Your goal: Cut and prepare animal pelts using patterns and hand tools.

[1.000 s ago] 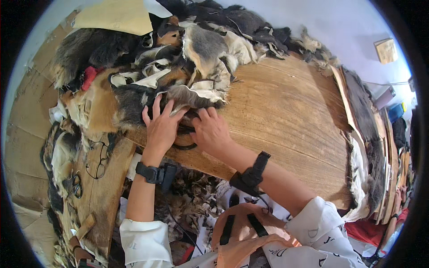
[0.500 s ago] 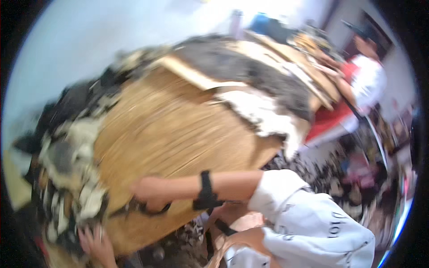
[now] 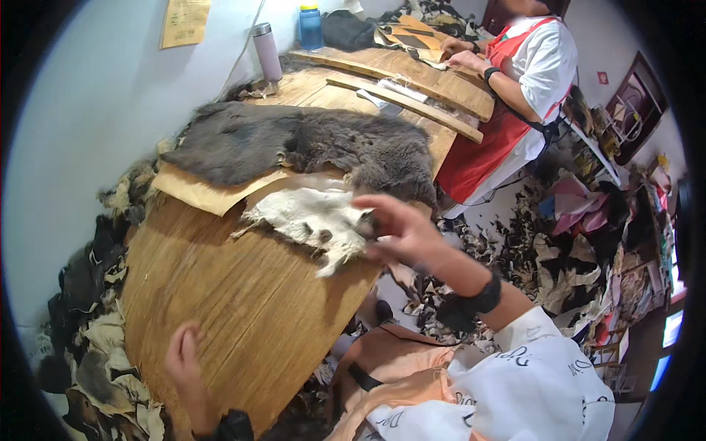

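My right hand (image 3: 406, 234) reaches over the right end of a white, skin-side-up piece of hide (image 3: 301, 214), its thumb and fingers curved and apart. A dark patch shows between them at the hide's edge; whether they touch it I cannot tell. My left hand (image 3: 185, 356) hovers above the near left part of the wooden table (image 3: 243, 294), slightly blurred, with its fingers loosely extended and nothing visible in them. Behind the white piece lies a dark brown fur pelt (image 3: 309, 143), partly over a tan sheet (image 3: 213, 192).
Fur scraps (image 3: 103, 353) pile along the table's left edge; more scraps (image 3: 566, 272) cover the floor at right. Two wooden strips (image 3: 408, 109), a lilac flask (image 3: 267, 53) and a blue bottle (image 3: 310, 29) stand or lie farther back. A co-worker in a red apron (image 3: 482, 165) handles pieces at the far end.
My right hand has swung from the near left of the table to the white hide at right. My left hand has lifted away from the scraps. The view has turned rightward and sharpened.
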The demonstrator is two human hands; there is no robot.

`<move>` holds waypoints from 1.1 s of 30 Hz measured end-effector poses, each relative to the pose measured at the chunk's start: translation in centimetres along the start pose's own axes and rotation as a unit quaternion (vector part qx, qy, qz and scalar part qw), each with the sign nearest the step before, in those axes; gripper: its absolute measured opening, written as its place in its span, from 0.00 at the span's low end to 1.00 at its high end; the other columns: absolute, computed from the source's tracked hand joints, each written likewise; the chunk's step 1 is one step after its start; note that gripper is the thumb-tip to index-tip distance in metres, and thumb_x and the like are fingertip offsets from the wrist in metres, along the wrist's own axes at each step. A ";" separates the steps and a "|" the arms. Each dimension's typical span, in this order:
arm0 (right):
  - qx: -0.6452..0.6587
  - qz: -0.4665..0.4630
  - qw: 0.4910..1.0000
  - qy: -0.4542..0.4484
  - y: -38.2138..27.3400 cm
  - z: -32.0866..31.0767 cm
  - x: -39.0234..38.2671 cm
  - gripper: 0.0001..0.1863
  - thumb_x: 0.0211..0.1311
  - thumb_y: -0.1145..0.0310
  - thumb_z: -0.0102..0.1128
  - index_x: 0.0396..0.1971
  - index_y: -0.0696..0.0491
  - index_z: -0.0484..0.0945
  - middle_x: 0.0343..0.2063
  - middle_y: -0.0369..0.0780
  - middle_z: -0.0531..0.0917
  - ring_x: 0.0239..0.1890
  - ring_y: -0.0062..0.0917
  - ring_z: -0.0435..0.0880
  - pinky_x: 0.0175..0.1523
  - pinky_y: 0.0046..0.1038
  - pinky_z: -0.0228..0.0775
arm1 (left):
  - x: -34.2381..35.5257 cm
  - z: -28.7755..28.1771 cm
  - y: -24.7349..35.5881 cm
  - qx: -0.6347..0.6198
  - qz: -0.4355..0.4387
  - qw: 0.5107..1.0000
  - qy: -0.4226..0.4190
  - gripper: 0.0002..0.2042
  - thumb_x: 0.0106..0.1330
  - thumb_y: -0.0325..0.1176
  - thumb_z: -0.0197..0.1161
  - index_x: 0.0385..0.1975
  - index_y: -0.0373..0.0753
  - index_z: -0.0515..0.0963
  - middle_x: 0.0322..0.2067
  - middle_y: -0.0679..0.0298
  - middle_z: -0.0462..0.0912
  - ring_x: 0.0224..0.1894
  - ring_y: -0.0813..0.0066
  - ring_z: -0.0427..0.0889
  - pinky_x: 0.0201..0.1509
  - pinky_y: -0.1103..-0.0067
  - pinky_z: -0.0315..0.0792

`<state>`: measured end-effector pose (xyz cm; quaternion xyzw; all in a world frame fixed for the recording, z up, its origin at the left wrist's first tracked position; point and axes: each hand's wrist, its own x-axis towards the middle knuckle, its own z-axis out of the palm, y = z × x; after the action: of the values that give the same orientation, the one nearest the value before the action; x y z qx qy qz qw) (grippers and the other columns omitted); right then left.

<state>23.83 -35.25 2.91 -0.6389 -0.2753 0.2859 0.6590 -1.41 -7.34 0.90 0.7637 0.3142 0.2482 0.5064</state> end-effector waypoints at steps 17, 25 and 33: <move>0.105 0.125 0.977 0.138 1.7 -21.4 -3.1 0.13 0.61 0.62 0.45 0.41 0.54 0.67 0.15 0.35 0.74 0.13 0.12 0.67 0.18 0.13 0.57 | 14.7 31.4 7.7 -0.198 -0.267 0.912 -0.240 0.09 0.60 0.36 0.60 0.33 0.38 0.73 0.27 0.71 0.76 0.22 0.89 0.72 0.20 0.93 0.61; -0.008 0.162 0.975 0.154 -1.3 -18.1 -3.5 0.16 0.60 0.56 0.46 0.35 0.55 0.68 0.16 0.33 0.73 0.16 0.10 0.68 0.21 0.11 0.58 | 11.9 33.9 11.0 -0.363 -0.212 0.864 -0.276 0.04 0.58 0.29 0.60 0.30 0.38 0.74 0.27 0.69 0.77 0.29 0.84 0.74 0.32 0.87 0.69; -0.276 0.171 0.942 0.081 -1.1 -11.7 -3.6 0.21 0.59 0.52 0.47 0.21 0.57 0.70 0.09 0.41 0.74 0.14 0.29 0.76 0.22 0.28 0.66 | 7.4 35.2 10.2 -0.408 -0.254 0.810 -0.335 0.06 0.60 0.28 0.57 0.34 0.35 0.73 0.32 0.64 0.78 0.34 0.78 0.77 0.41 0.80 0.73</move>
<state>29.93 -45.96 3.63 -0.8541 -0.1757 0.2548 0.4180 30.50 -26.61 -1.98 0.4151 0.1777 -0.0553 0.8905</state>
